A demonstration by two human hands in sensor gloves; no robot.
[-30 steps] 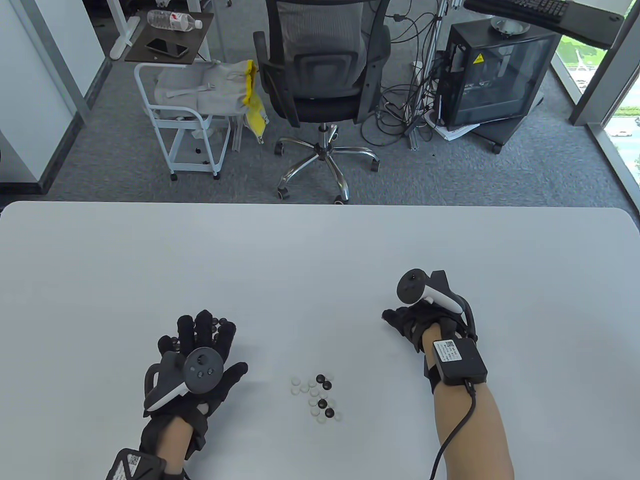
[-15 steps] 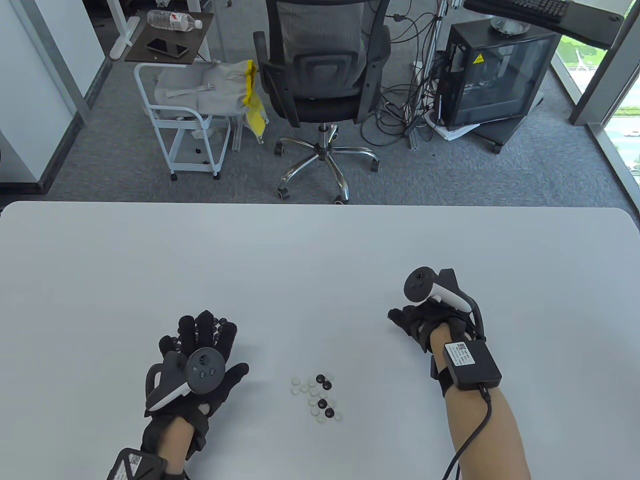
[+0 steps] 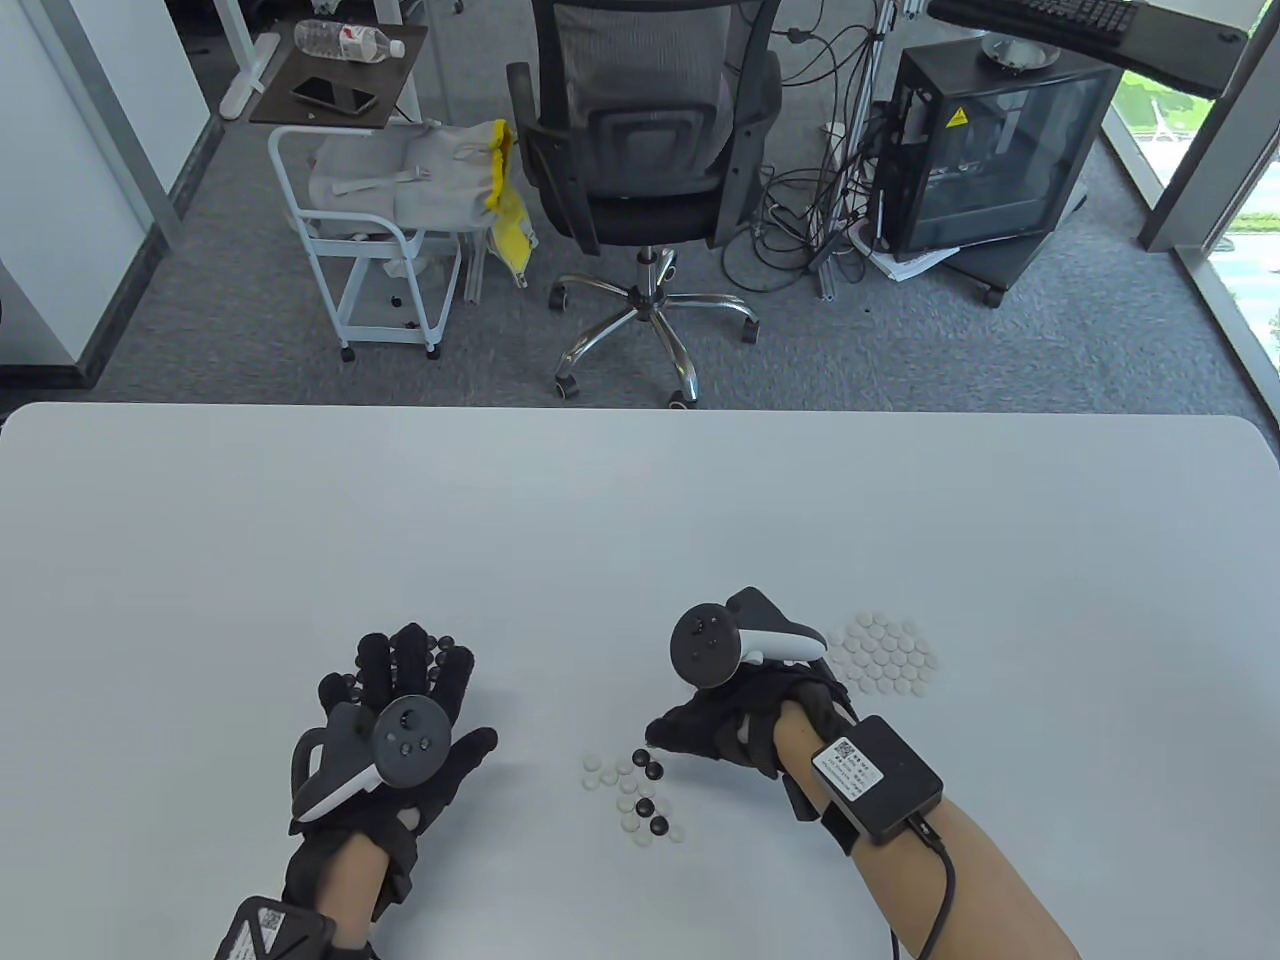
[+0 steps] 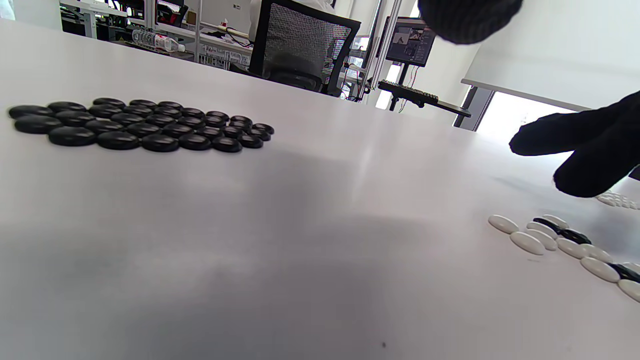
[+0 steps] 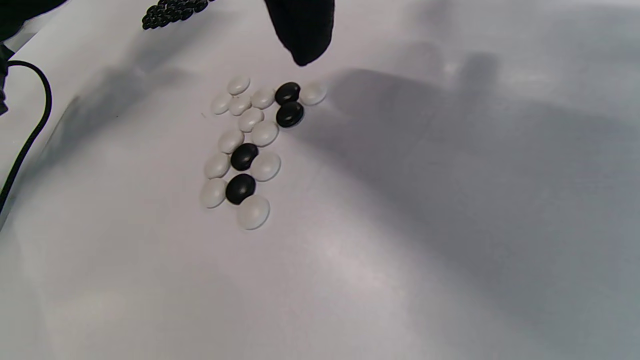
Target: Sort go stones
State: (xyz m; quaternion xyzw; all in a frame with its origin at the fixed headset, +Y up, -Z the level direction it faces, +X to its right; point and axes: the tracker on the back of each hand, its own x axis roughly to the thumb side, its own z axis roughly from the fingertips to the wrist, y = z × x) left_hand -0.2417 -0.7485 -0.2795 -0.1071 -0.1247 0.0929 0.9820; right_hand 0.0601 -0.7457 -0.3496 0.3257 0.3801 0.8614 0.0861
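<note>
Two hands are on the table (image 3: 640, 520). The right hand (image 3: 735, 725) reaches, fingers loose, holding nothing, just beside the mixed stones (image 3: 635, 795). The left hand (image 3: 400, 710) lies flat, fingers straight, over the black stones (image 4: 135, 125). White stones (image 3: 885, 655) lie behind the right hand.

White table (image 3: 640, 500) with three clusters of Go stones (image 3: 633, 795).

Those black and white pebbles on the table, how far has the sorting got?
Mostly done. A black pile lies under the flat left hand, and a white pile sits to the right. The right hand reaches toward the small mixed cluster, holding nothing visible. Left: four black stones and about a dozen white ones.
</note>
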